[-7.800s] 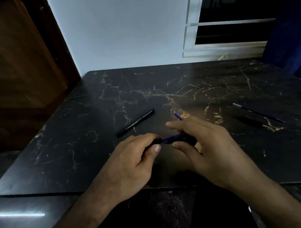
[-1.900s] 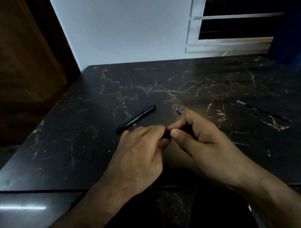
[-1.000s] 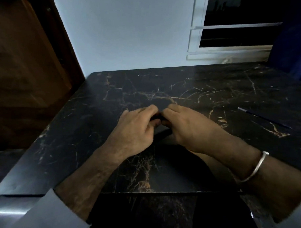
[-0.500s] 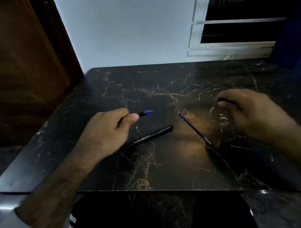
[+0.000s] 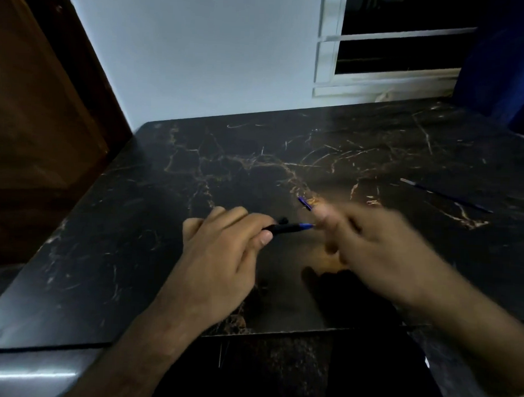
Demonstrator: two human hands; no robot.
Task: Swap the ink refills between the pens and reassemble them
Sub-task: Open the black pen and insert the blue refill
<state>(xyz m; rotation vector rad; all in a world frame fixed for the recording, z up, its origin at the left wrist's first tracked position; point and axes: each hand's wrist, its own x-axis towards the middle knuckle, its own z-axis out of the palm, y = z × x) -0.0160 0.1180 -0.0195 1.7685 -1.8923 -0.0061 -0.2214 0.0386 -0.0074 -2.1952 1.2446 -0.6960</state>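
Right hand point(image 5: 380, 250) back beside left hand point(image 5: 223, 256), blurred, grip unclear; left grip around slim black, blue-tipped pen point(image 5: 286, 228).

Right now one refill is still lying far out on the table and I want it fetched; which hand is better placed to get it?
The right hand, probably. The spare refill lies on its side, and the left hand is already gripping the pen.

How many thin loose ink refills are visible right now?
2: one thin blue refill poking out beside the blurred right hand, one thin dark refill lying far right on the black marble table. Hands may hide others.
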